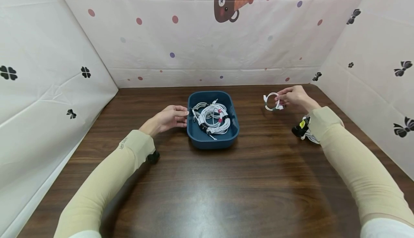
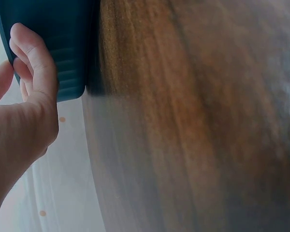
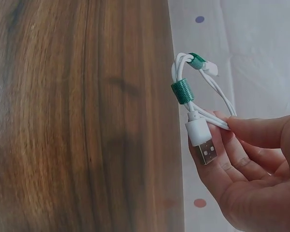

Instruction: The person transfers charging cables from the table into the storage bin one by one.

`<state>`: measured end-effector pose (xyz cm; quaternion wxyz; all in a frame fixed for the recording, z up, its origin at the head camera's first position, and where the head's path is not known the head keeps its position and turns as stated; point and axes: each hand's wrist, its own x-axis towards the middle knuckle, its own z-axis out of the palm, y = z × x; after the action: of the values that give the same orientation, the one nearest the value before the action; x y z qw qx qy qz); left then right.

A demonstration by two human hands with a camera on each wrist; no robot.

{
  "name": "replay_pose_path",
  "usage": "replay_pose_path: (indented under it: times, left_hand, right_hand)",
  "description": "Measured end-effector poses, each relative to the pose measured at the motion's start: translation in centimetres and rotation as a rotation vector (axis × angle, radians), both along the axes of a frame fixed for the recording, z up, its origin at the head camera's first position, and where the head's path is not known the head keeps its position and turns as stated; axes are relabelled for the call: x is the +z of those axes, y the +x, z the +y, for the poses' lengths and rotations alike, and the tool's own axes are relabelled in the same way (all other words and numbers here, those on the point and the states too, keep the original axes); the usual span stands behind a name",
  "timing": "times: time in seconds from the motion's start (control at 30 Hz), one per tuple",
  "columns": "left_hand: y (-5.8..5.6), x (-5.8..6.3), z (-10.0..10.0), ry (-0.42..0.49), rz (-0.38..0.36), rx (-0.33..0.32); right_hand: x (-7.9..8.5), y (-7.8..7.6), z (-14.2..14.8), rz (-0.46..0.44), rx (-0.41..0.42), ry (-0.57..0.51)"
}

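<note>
A dark blue bin [image 1: 211,144] stands on the table with several coiled white cables [image 1: 211,117] inside, bound by black and red ties. My left hand [image 1: 169,118] is at its left side, relaxed fingertips touching the outer wall near the rim; the left wrist view shows the fingers [image 2: 42,67] against that wall. To the right of the bin, my right hand [image 1: 293,96] holds up a small coiled white USB cable [image 3: 199,130], pinched between thumb and fingers. Two green ties [image 3: 182,92] bind this coil, and its metal USB plug points down.
More white cables [image 1: 311,136] lie on the table at the right, partly hidden under my right forearm. Dark wood table [image 1: 207,180] spreads in front of the bin. White patterned sheets [image 1: 194,37] stand as walls at the back and both sides.
</note>
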<state>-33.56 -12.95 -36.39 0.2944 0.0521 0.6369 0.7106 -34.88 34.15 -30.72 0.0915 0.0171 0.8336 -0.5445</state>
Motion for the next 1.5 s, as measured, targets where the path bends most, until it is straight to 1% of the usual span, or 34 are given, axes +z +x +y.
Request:
replay_pose_path:
  times: [0.17, 0.37, 0.53, 0.7, 0.8, 1.1, 1.23, 1.5]
  left_hand:
    - [-0.1, 0.0, 0.0, -0.011, 0.002, 0.000]
    - [-0.1, 0.0, 0.0, -0.018, 0.002, 0.001]
    - [0.0, 0.1, 0.1, -0.014, -0.002, 0.000]
    - [0.1, 0.1, 0.1, -0.011, 0.003, 0.000]
    - [0.1, 0.0, 0.1, -0.009, 0.004, 0.002]
    - [0.0, 0.0, 0.2, -0.014, 0.007, 0.009]
    - [0.0, 0.0, 0.2, -0.016, 0.009, 0.010]
    - [0.1, 0.1, 0.2, -0.013, 0.003, 0.017]
  right_hand:
    - [0.3, -0.2, -0.7, -0.005, 0.002, -0.025]
    - [0.6, -0.2, -1.4, 0.002, 0.017, 0.008]
    - [1.0, -0.1, -1.9, -0.031, 0.028, -0.044]
    - [1.3, -0.1, -2.6, -0.049, 0.034, -0.030]
    - [1.6, -0.2, -3.0, -0.056, 0.042, -0.051]
    - [1.9, -0.5, -4.1, -0.076, 0.029, -0.149]
    - [1.9, -0.7, -4.4, -0.080, 0.035, -0.159]
    - [2.5, -0.8, -5.4, -0.081, 0.070, -0.082]
